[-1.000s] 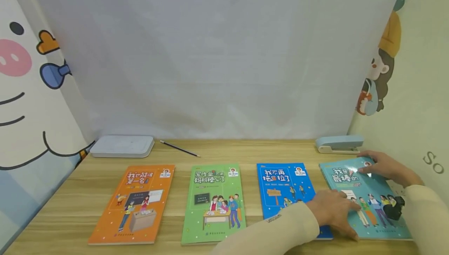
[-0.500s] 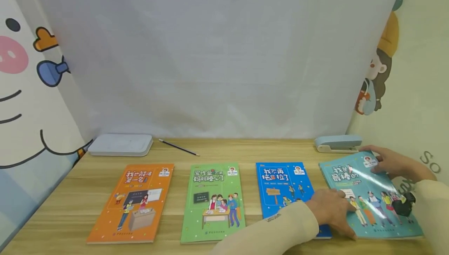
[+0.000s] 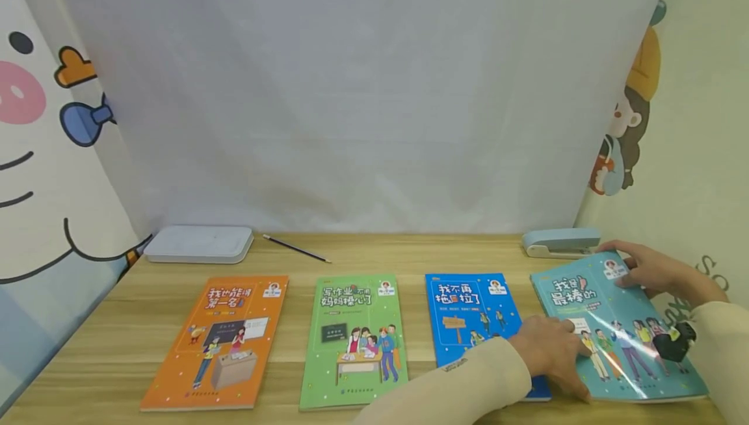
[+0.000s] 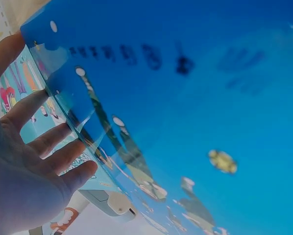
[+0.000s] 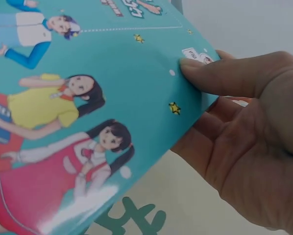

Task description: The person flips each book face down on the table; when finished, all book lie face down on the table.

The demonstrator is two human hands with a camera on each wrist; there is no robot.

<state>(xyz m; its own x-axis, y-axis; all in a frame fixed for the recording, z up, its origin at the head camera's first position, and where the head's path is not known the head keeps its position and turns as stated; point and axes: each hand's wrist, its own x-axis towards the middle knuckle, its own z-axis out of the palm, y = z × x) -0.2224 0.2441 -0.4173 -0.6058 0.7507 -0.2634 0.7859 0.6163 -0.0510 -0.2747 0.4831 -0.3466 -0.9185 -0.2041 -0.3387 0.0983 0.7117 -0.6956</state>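
Observation:
At the right of the head view lies a teal book (image 3: 605,321), its right side raised off the table. My right hand (image 3: 664,275) pinches its top right corner; in the right wrist view the thumb (image 5: 220,73) presses on the cover and the fingers are behind it. My left hand (image 3: 547,350) is where the blue book (image 3: 462,314) meets the teal one. Seen from the left wrist, its fingers (image 4: 53,139) are spread and mostly straight, tips right at the blue book's edge. The left sleeve and hand hide the blue book's lower part.
A green book (image 3: 354,340) and an orange book (image 3: 219,340) lie left of the blue one on the wooden table (image 3: 105,347). Behind them are a white case (image 3: 199,244), a pencil (image 3: 297,249) and a light blue stapler (image 3: 560,242). A curtain (image 3: 363,100) hangs behind.
My right hand has gripped the teal book's corner and drawn its right side upward and rightward. The left hand has stayed at the edge between the teal and blue books.

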